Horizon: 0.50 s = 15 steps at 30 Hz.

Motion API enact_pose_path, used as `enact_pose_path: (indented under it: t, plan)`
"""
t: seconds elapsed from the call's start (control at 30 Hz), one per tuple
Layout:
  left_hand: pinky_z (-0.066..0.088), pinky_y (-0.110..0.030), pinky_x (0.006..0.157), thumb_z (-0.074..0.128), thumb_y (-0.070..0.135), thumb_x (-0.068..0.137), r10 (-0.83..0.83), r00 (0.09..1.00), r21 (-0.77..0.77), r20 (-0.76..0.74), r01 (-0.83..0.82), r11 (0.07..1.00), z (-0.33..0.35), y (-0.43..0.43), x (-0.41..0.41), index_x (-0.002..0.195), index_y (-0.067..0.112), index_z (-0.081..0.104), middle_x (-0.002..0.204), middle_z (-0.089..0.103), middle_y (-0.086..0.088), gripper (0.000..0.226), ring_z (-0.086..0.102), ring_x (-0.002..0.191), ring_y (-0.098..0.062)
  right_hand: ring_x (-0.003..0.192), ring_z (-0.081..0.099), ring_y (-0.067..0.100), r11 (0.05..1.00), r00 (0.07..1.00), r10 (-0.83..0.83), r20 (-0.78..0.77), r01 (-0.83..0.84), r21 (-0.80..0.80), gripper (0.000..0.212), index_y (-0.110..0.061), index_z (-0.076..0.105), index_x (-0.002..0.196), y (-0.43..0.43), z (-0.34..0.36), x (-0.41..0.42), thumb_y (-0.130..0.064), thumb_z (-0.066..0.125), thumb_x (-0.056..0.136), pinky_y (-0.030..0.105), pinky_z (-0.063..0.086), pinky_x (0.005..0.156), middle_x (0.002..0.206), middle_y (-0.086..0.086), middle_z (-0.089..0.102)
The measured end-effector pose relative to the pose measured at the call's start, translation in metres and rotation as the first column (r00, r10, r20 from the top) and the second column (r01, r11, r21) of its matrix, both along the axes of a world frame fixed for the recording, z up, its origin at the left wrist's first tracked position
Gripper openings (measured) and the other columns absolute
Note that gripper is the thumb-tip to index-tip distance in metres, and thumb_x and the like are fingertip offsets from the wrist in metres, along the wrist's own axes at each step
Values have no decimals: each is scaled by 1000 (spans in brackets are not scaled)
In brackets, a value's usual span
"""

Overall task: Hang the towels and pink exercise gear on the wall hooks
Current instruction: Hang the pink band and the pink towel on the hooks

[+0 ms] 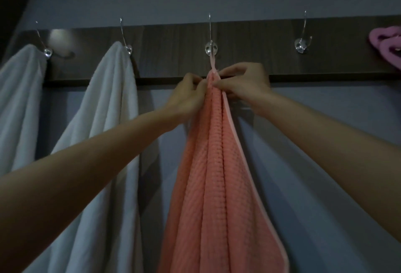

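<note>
Coral waffle towel (217,164), hung by its loop (213,62) on the middle hook (210,47) of a dark wood rail (169,55); left hand (186,97) and right hand (245,84) each pinch its gathered top, just below the loop. First white towel (19,99) far left, second white towel (112,99) beside it. Pink exercise gear (386,45) at the rail's right edge

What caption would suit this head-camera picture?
A person's left hand and right hand pinch the pink towel, its loop over the third hook.
</note>
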<state>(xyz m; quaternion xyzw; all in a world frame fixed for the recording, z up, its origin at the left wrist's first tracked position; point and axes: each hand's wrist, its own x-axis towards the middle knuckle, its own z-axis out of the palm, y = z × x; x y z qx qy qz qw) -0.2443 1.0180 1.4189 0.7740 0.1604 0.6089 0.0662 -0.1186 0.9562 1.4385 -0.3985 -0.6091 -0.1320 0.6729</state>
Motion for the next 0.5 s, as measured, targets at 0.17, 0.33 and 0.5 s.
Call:
enact_pose_path:
  t: [0.17,0.33,0.5]
  plan:
    - [41,-23,69,29,41,100,-21,992,-114,-124,7,993,-41,-3,-6,126,15,38,104,51,4,38,52,88,-7,85,62,4,992,988,-115,98,109,63,23,-17,56,92,-2,-23,1,-13,73,77,24,55,78,91,-5,63]
    - [47,-36,90,48,32,95,-12,999,-191,-51,2,982,-84,10,-8,121,12,44,111,58,-5,32,58,102,-23,83,57,-6,982,963,-182,200,169,79,28,-17,65,114,-2,-66,5,-21,65,86,0,43,68,106,-7,65]
    - [48,-31,84,59,23,90,-56,981,-285,186,109,952,-126,7,-21,119,15,43,87,55,7,34,59,85,-15,108,51,4,971,946,-235,222,240,8,33,-11,58,127,-7,-108,3,-14,41,99,5,32,84,126,4,62]
